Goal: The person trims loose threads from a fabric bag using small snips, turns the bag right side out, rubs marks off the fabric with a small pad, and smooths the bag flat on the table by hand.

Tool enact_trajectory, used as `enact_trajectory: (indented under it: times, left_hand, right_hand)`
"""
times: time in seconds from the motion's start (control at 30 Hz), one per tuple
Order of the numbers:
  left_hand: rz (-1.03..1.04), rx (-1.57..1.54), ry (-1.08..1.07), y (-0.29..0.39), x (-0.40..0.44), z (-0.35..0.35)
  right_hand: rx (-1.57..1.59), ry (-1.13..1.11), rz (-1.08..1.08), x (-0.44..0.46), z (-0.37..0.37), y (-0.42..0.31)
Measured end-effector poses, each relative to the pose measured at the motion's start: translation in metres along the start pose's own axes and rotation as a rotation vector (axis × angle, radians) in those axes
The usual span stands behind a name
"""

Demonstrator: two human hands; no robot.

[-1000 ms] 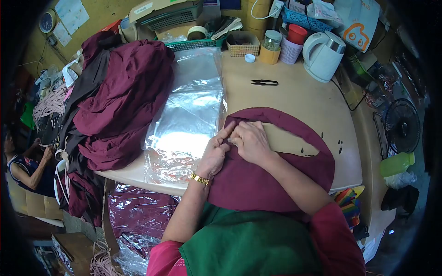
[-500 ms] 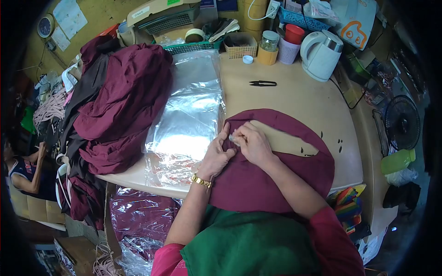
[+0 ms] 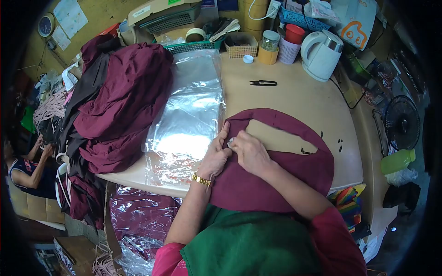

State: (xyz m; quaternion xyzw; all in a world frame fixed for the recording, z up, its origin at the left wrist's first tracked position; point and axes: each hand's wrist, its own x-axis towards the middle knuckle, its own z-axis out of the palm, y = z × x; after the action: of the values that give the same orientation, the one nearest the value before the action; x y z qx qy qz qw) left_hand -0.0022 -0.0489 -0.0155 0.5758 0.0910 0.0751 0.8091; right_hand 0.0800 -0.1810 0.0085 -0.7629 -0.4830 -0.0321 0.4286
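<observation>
A maroon cloth piece [image 3: 271, 184] with a long opening lies on the table in front of me. At its left edge my left hand [image 3: 215, 156], with a gold watch at the wrist, presses and pinches the cloth. My right hand [image 3: 248, 151] is closed around a small whitish thing [image 3: 231, 141], too small to make out, against the cloth beside my left fingers. Clear plastic sheets [image 3: 184, 110] lie to the left. Black thread snips [image 3: 263, 83] rest beyond the cloth.
A heap of maroon garments [image 3: 124, 101] covers the table's left side. At the back stand a wicker basket [image 3: 241, 50], a jar [image 3: 269, 41], a red cup [image 3: 294, 34] and a white kettle [image 3: 320, 57]. Another person [image 3: 30, 170] sits at far left.
My right hand has moved slightly down along the cloth's left part, and more of the opening shows. My left hand stays at the edge. The other person's hands have moved down.
</observation>
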Motion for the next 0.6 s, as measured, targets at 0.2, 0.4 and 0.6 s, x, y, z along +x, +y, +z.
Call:
enact_trajectory:
  times: [0.2, 0.4, 0.6]
  left_hand:
    - [0.001, -0.04, -0.01, -0.004, 0.003, 0.0]
    - [0.027, -0.069, 0.063, -0.001, 0.001, 0.007]
    - [0.067, 0.153, 0.096, -0.005, 0.002, 0.009]
  right_hand:
    - [-0.037, 0.074, 0.027, 0.022, 0.008, 0.015]
    - [0.006, -0.119, 0.026, -0.005, -0.024, -0.006]
    - [0.071, 0.034, 0.235, -0.013, -0.046, 0.004]
